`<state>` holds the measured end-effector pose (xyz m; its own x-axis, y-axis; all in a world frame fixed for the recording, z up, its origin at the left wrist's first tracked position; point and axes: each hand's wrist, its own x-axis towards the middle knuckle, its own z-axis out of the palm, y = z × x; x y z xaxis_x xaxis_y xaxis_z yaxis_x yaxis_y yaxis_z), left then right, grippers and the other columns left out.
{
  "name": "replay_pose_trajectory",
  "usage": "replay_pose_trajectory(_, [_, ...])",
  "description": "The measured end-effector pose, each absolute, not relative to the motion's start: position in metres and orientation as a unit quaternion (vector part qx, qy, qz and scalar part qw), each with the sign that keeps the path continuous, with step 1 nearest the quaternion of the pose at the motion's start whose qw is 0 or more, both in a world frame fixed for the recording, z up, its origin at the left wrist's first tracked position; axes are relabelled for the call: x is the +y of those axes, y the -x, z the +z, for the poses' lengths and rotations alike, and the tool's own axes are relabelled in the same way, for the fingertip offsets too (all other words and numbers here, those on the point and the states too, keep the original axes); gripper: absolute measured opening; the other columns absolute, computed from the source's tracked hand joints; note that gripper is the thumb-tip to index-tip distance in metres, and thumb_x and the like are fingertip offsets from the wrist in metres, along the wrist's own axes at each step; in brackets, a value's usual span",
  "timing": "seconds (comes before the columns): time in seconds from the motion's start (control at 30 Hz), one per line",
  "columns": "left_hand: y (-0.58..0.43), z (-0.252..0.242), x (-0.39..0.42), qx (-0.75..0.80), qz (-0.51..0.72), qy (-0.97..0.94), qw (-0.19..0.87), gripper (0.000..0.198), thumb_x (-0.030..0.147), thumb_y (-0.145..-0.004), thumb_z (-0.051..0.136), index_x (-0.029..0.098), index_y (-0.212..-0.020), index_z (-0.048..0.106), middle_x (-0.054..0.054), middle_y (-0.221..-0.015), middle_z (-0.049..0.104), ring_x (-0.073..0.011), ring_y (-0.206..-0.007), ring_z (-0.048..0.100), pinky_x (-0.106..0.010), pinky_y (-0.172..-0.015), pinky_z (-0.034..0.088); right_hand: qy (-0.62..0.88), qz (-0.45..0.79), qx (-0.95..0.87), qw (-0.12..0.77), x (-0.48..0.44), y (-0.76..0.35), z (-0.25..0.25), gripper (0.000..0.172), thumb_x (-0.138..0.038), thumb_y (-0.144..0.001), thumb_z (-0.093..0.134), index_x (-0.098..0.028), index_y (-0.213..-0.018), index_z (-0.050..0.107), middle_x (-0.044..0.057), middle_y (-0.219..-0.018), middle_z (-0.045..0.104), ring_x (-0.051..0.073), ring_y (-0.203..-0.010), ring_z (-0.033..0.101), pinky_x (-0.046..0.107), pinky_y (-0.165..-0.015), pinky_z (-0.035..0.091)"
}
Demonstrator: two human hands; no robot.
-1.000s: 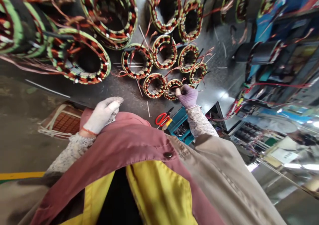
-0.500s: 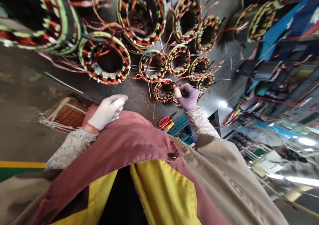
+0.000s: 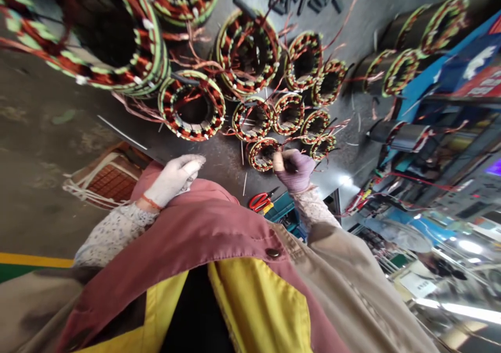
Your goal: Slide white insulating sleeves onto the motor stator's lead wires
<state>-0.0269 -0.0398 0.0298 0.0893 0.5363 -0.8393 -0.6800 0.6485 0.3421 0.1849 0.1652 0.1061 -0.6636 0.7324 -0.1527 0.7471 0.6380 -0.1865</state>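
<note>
The left hand (image 3: pixel 172 178), in a white fabric glove, curls loosely by the dark metal table's (image 3: pixel 223 160) near edge; whether it holds anything cannot be told. Red-handled cutters (image 3: pixel 260 202) lie at that edge. Just beyond stands a ring-shaped coil (image 3: pixel 263 155), copper windings trimmed pale green. Beside it, the right hand (image 3: pixel 295 168), in ribbed purple, is bent into a half-fist, its grip hidden. Far right, white lettering on a red-and-blue box (image 3: pixel 477 82) is too blurred to read.
</note>
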Motion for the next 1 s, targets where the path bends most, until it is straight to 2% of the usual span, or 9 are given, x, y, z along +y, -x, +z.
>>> replay_pose_trajectory(0.13, [0.033,0.028,-0.04,0.536,0.413,0.065,0.733,0.04,0.043,-0.079,0.063,0.014,-0.107,0.064,0.008,-0.049,0.041,-0.0059,-0.036,0.029,-0.015,-0.031,0.022,-0.457,-0.228,0.857,-0.076,0.179,-0.14,0.106,0.03,-0.041,-0.086,0.058,-0.02,-0.066,0.05,-0.003,-0.058,0.051,0.009,-0.052,0.044,0.023,-0.052,0.038])
replay_pose_trajectory(0.3, [0.044,0.032,-0.041,0.528,0.428,0.086,0.729,0.038,0.042,-0.073,0.065,0.014,-0.099,0.065,0.006,-0.052,0.044,-0.0059,-0.039,0.033,-0.015,-0.034,0.025,-0.449,-0.198,0.871,0.022,0.199,-0.108,0.078,0.027,-0.04,-0.079,0.059,-0.02,-0.063,0.048,-0.004,-0.053,0.047,0.009,-0.049,0.041,0.025,-0.051,0.034])
replay_pose_trajectory(0.47, [0.055,0.029,-0.041,0.532,0.417,0.101,0.73,0.038,0.048,-0.073,0.066,0.016,-0.093,0.061,0.009,-0.052,0.036,-0.0051,-0.037,0.027,-0.016,-0.034,0.021,-0.435,-0.145,0.883,0.101,0.2,-0.097,0.081,0.026,-0.037,-0.075,0.06,-0.02,-0.059,0.048,-0.004,-0.05,0.047,0.009,-0.049,0.041,0.024,-0.051,0.032])
replay_pose_trajectory(0.53, [0.058,0.024,-0.043,0.541,0.405,0.092,0.732,0.039,0.051,-0.074,0.063,0.017,-0.092,0.059,0.008,-0.053,0.037,-0.0055,-0.038,0.027,-0.016,-0.035,0.02,-0.455,-0.18,0.87,0.059,0.202,-0.091,0.096,0.026,-0.037,-0.074,0.06,-0.02,-0.059,0.048,-0.004,-0.049,0.046,0.008,-0.047,0.039,0.024,-0.049,0.032])
replay_pose_trajectory(0.7, [0.055,0.016,-0.042,0.523,0.381,-0.004,0.762,0.045,0.055,-0.073,0.062,0.015,-0.092,0.062,0.007,-0.052,0.04,-0.0077,-0.04,0.03,-0.019,-0.037,0.022,-0.53,-0.284,0.784,-0.154,0.215,-0.086,0.138,0.03,-0.042,-0.079,0.065,-0.021,-0.066,0.048,-0.006,-0.053,0.046,0.008,-0.046,0.043,0.022,-0.046,0.039])
replay_pose_trajectory(0.8, [0.042,0.015,-0.023,0.511,0.355,-0.099,0.776,0.054,0.052,-0.077,0.06,0.012,-0.113,0.061,0.005,-0.056,0.05,-0.0103,-0.042,0.039,-0.021,-0.041,0.031,-0.557,-0.234,0.755,-0.256,0.206,-0.112,0.142,0.029,-0.05,-0.089,0.058,-0.022,-0.081,0.054,-0.005,-0.06,0.05,0.009,-0.044,0.048,0.023,-0.045,0.045])
replay_pose_trajectory(0.9, [0.024,0.008,0.013,0.585,0.355,-0.206,0.699,0.063,0.046,-0.086,0.055,0.012,-0.138,0.046,-0.005,-0.08,0.068,-0.0197,-0.07,0.063,-0.03,-0.067,0.051,-0.558,-0.055,0.766,-0.314,0.176,-0.169,0.127,0.036,-0.05,-0.097,0.044,-0.022,-0.116,0.054,0.004,-0.085,0.064,0.017,-0.067,0.067,0.033,-0.061,0.059])
replay_pose_trajectory(0.97, [0.012,-0.001,0.037,0.654,0.344,-0.28,0.613,0.074,0.044,-0.085,0.063,0.01,-0.146,0.038,-0.017,-0.109,0.07,-0.0293,-0.103,0.066,-0.039,-0.092,0.05,-0.554,0.088,0.776,-0.287,0.147,-0.215,0.108,0.044,-0.049,-0.098,0.039,-0.019,-0.13,0.047,0.013,-0.102,0.065,0.026,-0.093,0.07,0.045,-0.08,0.061])
replay_pose_trajectory(1.0, [0.006,-0.005,0.046,0.678,0.333,-0.311,0.577,0.083,0.044,-0.082,0.068,0.008,-0.149,0.032,-0.024,-0.124,0.064,-0.0341,-0.116,0.062,-0.043,-0.1,0.047,-0.569,0.117,0.771,-0.26,0.133,-0.236,0.096,0.046,-0.046,-0.098,0.04,-0.018,-0.133,0.046,0.016,-0.11,0.063,0.029,-0.105,0.067,0.052,-0.088,0.058])
